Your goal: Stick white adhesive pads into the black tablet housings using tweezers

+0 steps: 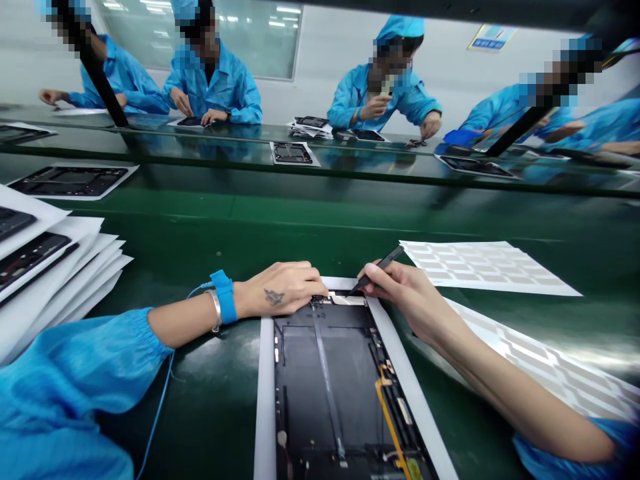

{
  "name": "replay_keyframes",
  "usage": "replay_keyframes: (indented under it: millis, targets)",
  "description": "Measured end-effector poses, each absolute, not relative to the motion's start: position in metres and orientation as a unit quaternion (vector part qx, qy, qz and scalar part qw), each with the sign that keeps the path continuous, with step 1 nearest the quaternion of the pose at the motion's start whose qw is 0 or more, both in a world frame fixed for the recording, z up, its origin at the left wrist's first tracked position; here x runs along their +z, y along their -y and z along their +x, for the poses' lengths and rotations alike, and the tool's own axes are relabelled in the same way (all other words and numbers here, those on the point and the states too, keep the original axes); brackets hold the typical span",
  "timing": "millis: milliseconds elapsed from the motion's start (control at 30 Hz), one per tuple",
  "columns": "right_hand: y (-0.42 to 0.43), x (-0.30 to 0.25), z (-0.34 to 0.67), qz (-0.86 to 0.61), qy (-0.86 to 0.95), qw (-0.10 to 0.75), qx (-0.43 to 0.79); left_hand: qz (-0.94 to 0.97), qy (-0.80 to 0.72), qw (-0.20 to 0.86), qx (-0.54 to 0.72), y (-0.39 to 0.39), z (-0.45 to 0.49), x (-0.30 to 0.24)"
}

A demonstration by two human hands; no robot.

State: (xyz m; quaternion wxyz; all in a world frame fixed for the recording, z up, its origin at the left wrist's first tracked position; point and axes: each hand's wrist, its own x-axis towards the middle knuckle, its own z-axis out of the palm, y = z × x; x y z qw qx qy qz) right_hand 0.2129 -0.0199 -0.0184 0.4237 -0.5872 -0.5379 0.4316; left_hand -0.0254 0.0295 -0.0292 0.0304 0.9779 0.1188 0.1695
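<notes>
An opened tablet housing [345, 373], dark inside with an orange flex cable [390, 420] along its right side, lies on a white sheet [265, 400] in front of me. My left hand [283, 288] rests at its top edge with fingers bent together; what they pinch, if anything, is hidden. Between the fingers of my right hand [400, 287] is a slim black pointed tool [377, 269], its tip down at the tablet's top right corner. A whitish strip [349, 300] lies along the top edge, close to both hands.
Stacked white sheets with tablet housings [75, 280] stand at left. Sheets of pale rectangular labels [490, 267] lie at right, partly beneath my right forearm. A blue cord [163, 407] hangs from my left wristband. Beyond the green bench [240, 233], co-workers in blue sit facing me.
</notes>
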Motion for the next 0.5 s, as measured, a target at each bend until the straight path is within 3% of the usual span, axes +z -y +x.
replay_keyframes:
  millis: [167,333,500]
  targets:
    - [0.019,-0.024,0.217,-0.608,0.567,0.410,0.376,0.979,-0.125,0.038,0.154,-0.030,-0.025,-0.027]
    - [0.030,-0.022,0.217,-0.597,0.607,0.447,0.275,0.981,-0.113,0.051,0.152,-0.032,-0.025,-0.027]
    - [0.041,-0.015,0.206,-0.545,0.696,0.402,0.241,0.980,-0.114,0.055,0.150,-0.032,-0.026,-0.026]
